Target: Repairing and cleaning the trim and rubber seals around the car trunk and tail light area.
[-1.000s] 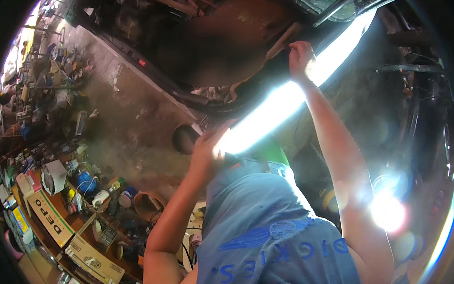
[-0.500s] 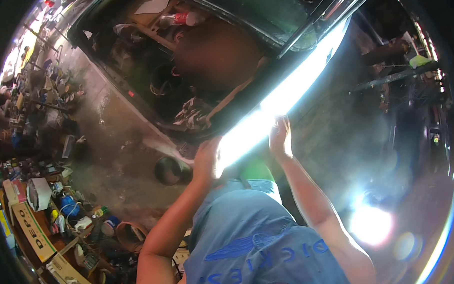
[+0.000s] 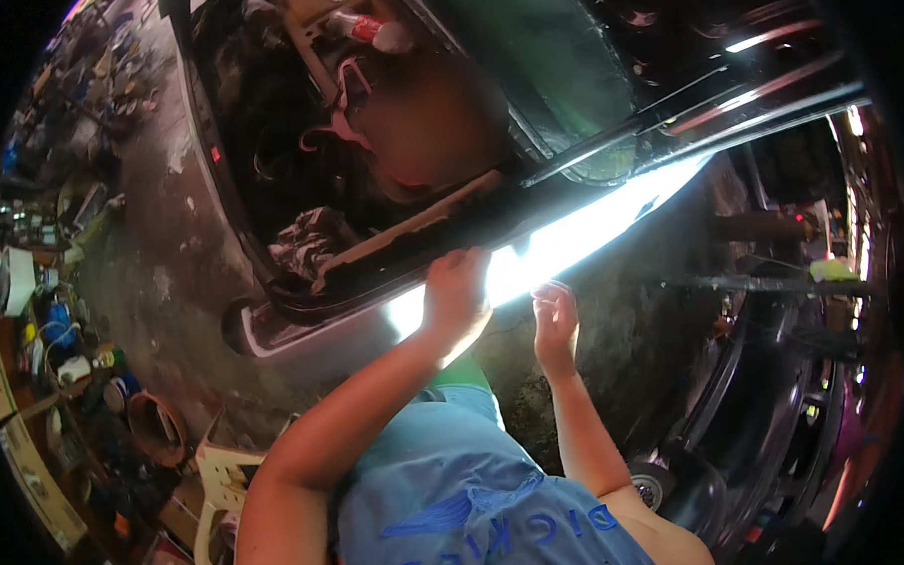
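Left hand (image 3: 460, 300) against glare-washed panel (image 3: 600, 232), right hand (image 3: 556, 324) half-curled just beside, either's grip impossible to tell

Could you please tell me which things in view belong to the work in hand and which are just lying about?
Seemingly in the work:
bright car edge, with the left hand on it and the right hand close by

Seemingly just lying about:
bottle
cream chair
blue container
cardboard box

Stained grey floor (image 3: 139, 293), dense clutter (image 3: 74, 368) at left, cream plastic chair (image 3: 223, 472), slits of bright light (image 3: 855, 122) at right.
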Demonstrator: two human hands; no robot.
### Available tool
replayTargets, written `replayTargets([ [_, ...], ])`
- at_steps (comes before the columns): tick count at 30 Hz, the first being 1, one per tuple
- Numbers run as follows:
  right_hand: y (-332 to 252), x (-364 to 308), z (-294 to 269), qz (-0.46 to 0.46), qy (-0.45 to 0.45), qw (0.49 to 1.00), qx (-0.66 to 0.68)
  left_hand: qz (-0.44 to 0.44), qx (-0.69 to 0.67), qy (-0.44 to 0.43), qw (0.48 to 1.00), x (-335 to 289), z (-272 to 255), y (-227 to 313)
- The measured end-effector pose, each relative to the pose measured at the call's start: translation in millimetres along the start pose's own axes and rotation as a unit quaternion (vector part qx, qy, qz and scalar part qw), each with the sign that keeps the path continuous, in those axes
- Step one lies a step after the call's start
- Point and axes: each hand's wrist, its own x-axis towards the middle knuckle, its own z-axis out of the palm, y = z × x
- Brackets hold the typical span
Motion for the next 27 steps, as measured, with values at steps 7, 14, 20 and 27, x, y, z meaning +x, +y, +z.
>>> replayTargets([
  [7,21,103,-31,-0.126,-0.153,0.98,-0.008,-0.039,-0.049,0.037,0.997,54,59,39],
  [14,19,151,-11,-0.178,-0.29,0.94,0.04,-0.127,-0.123,0.076,0.981,48,40,39],
  [20,38,173,-13,-0.351,-0.392,0.842,-0.122,-0.115,0.107,0.002,0.988,-2,-19,23],
  [27,47,200,-41,-0.142,-0.431,0.878,-0.154,-0.245,0.107,0.093,0.959,-68,-76,-16],
])
